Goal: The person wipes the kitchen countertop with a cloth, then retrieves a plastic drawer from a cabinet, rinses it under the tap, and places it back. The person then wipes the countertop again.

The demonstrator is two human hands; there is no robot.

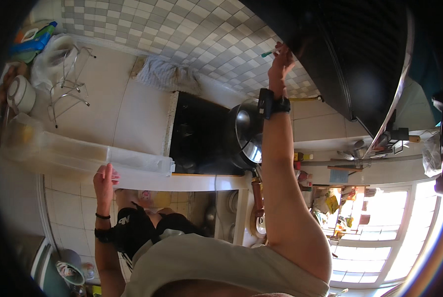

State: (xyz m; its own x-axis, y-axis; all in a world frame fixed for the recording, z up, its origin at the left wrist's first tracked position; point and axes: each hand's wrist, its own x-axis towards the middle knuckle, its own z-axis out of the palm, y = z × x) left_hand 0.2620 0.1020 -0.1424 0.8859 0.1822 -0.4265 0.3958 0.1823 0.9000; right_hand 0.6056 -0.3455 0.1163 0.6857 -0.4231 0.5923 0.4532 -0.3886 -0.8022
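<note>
My right hand is raised high beside the black range hood. Its fingers grip a slim stick with a green end, whose exact kind I cannot make out. Below that forearm, a dark wok with a glass lid sits on the black glass cooktop. My left hand hangs at the counter's front edge, fingers loosely bent and nothing visible in them. It overlaps the side of a long clear plastic container; whether they touch is unclear.
A wire rack stands on the counter. A crumpled grey cloth lies against the tiled wall. Bottles are grouped right of the wok. A brown handle projects past the counter front. A bin stands on the floor.
</note>
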